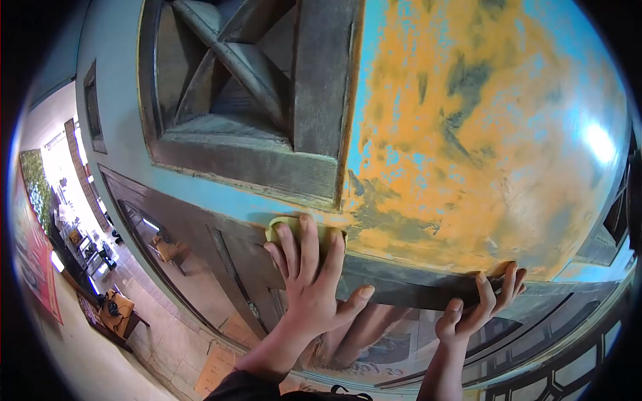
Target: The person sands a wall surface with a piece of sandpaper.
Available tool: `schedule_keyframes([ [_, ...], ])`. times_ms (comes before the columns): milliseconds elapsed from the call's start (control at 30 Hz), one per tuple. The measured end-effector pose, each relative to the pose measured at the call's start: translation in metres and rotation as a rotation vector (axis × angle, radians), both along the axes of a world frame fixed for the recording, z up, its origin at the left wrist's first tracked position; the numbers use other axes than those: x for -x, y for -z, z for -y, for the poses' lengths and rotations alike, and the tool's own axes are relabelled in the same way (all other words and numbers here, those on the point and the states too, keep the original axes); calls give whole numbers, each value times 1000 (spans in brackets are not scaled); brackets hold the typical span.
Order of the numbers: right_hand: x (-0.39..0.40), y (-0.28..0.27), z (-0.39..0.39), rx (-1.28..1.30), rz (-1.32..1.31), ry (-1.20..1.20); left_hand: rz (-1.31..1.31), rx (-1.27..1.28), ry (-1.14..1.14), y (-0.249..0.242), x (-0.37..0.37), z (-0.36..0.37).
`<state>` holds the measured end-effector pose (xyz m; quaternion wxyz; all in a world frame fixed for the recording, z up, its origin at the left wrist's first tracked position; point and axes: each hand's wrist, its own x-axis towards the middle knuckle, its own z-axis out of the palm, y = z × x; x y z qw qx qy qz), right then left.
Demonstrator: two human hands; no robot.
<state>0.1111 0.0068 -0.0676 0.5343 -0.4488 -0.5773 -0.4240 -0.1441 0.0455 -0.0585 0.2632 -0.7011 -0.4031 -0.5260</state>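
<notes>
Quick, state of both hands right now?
Left hand: open, fingers spread over a yellow-green pad.
Right hand: partly curled at the dark rail; can't tell if it's a firm grip or just resting.

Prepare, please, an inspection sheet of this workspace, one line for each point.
Surface: panel patchy orange and blue, with dark marks and a bright reflection at its right side.
Job's things: yellow-green pad under the left fingers, against the work; dark frame with crossed bars above it.
Clutter: dark object, too small to identify, on a chair at far left.
Grippers: two bare hands; left hand spread over the pad, right hand with bent fingers on the dark band.
Cables: black loop at the bottom edge; cannot tell if it is one.
Surroundings: tiled floor, red banner, bright opening at left.
</notes>
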Motion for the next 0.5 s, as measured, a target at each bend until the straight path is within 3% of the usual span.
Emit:
schedule_keyframes([
  [200, 1, 1, 1, 5, -11, 3, -16, 77, 15, -33, 1, 5],
  [300, 2, -1, 0, -1, -13, -3, -75, 56, 38, -1, -20, 12],
  [500, 0, 3, 3, 17, -31, 5, -96, 107, 35, -31, -17, 15],
])
